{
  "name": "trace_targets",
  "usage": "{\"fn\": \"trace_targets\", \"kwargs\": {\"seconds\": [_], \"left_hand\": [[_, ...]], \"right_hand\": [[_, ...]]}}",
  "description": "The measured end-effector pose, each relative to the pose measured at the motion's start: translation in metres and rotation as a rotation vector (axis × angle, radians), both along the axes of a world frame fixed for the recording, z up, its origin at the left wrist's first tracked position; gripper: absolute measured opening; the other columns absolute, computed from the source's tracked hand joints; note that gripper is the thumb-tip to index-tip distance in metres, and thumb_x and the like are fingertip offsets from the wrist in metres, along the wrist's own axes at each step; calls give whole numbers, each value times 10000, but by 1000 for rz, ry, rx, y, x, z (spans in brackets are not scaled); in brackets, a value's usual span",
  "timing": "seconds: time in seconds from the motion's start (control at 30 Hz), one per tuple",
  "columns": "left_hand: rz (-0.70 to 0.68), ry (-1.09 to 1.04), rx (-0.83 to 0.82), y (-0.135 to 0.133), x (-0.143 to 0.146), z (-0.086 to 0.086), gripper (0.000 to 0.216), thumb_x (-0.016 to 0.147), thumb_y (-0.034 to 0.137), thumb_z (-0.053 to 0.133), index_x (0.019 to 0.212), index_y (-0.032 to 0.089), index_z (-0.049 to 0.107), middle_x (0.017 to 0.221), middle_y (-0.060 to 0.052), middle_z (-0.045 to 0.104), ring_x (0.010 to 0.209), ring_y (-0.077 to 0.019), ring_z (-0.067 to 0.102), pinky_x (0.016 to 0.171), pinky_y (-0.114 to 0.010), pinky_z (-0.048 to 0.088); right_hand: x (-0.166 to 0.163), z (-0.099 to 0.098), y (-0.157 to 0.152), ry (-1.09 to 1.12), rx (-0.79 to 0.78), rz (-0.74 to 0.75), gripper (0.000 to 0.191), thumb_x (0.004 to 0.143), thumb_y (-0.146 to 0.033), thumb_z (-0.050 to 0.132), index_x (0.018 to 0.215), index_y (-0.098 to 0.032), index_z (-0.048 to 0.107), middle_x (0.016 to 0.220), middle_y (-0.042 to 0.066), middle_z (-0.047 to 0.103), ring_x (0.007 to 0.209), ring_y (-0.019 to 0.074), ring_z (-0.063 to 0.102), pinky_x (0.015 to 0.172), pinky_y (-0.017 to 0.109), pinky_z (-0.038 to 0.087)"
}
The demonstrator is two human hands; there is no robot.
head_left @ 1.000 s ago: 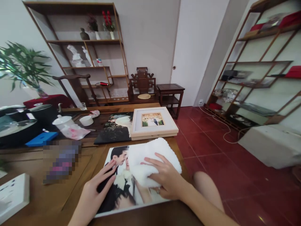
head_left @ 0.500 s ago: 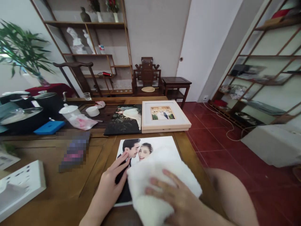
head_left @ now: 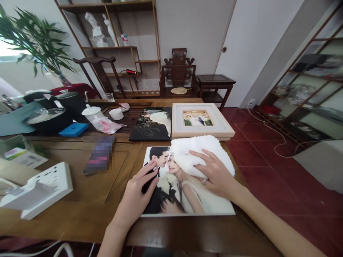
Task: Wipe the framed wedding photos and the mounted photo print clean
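Observation:
A large wedding photo print (head_left: 187,198) lies flat on the wooden table (head_left: 80,200) in front of me. My left hand (head_left: 136,194) rests on its left side, fingers stretched out flat, holding it down. A white towel (head_left: 198,151) covers the print's upper right corner. My right hand (head_left: 214,171), a ring on one finger, presses on the towel with its fingers spread.
Behind the print lie a dark photo canvas (head_left: 152,125) and a white framed photo (head_left: 199,120). Left of me are a white power strip (head_left: 40,189), a blue box (head_left: 73,129), pots, cups and a plant (head_left: 32,39). Shelves and a chair stand at the wall.
My right hand pulled the towel down the print toward me, then pushed it back up to the upper right corner. My left hand stayed on the print. My view tilted down.

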State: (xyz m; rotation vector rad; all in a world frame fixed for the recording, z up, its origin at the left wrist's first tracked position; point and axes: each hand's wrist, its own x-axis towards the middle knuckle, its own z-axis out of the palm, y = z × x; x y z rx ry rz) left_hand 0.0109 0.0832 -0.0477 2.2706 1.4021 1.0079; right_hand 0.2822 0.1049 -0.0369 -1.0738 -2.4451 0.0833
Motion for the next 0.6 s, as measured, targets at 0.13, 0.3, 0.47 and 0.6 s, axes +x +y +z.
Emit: {"fn": "trace_targets", "kwargs": {"seconds": [0.13, 0.3, 0.47, 0.6], "left_hand": [[-10, 3, 14, 1, -1, -3, 267, 889, 249, 519, 1091, 172, 677, 1308, -90, 575, 1227, -248, 522, 1051, -408, 431], [-54, 18, 20, 1, -2, -1, 259, 898, 224, 493, 1085, 184, 668, 1334, -92, 552, 1262, -247, 484, 1052, -430, 429], [-66, 40, 17, 2, -3, -1, 252, 901, 229, 484, 1064, 173, 667, 1317, -109, 564, 1267, -251, 479, 1059, -427, 419], [-47, 83, 43, 2, -4, -2, 254, 908, 249, 470, 1039, 159, 669, 1301, -125, 573, 1242, -256, 508, 1033, -426, 445]], "right_hand": [[-12, 3, -32, -66, 7, 53, 239, 732, -119, 508, 909, -183, 656, 1380, 150, 491, 1346, 286, 329, 1086, 579, 208], [-31, 13, -68, -107, -112, 196, 228, 704, -180, 550, 887, -225, 678, 1444, 81, 424, 1342, 323, 323, 1089, 591, 178], [-23, 14, -32, -81, -79, 75, 282, 753, -185, 541, 1005, -201, 665, 1339, 147, 532, 1254, 295, 449, 1027, 539, 311], [-16, 9, 5, -58, 23, -23, 212, 810, -190, 528, 967, -178, 669, 1309, 177, 548, 1203, 297, 492, 971, 513, 365]]}}
